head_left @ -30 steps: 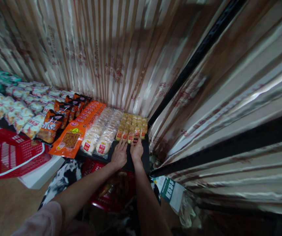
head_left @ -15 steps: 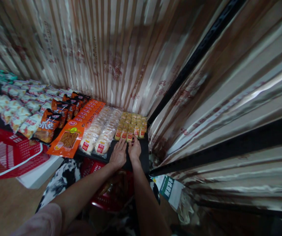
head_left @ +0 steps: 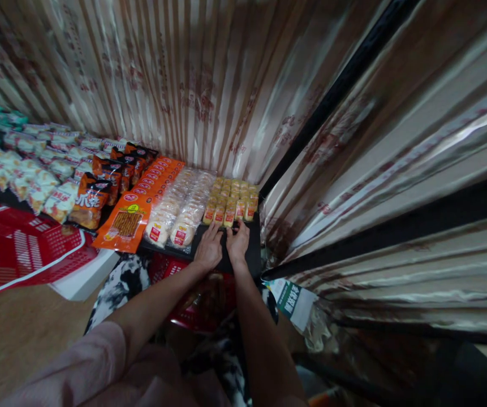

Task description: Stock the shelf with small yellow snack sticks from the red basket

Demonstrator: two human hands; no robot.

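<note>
My pale pink top [head_left: 154,376] has loose short sleeves [head_left: 103,345] above bare forearms [head_left: 162,305], and my trousers [head_left: 118,285] carry black-and-white cow-print blotches

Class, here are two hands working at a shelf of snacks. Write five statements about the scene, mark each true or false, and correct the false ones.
1. Both hands, left hand and right hand, are at the front of the small yellow packs. True.
2. The flat orange packs lie right of the yellow ones. False: the flat orange packs lie to their left.
3. The shelf is dark. True.
4. The sheeting behind it is plain green. False: the sheeting is pale with reddish prints.
5. A red basket shows at the picture's left. True.
</note>
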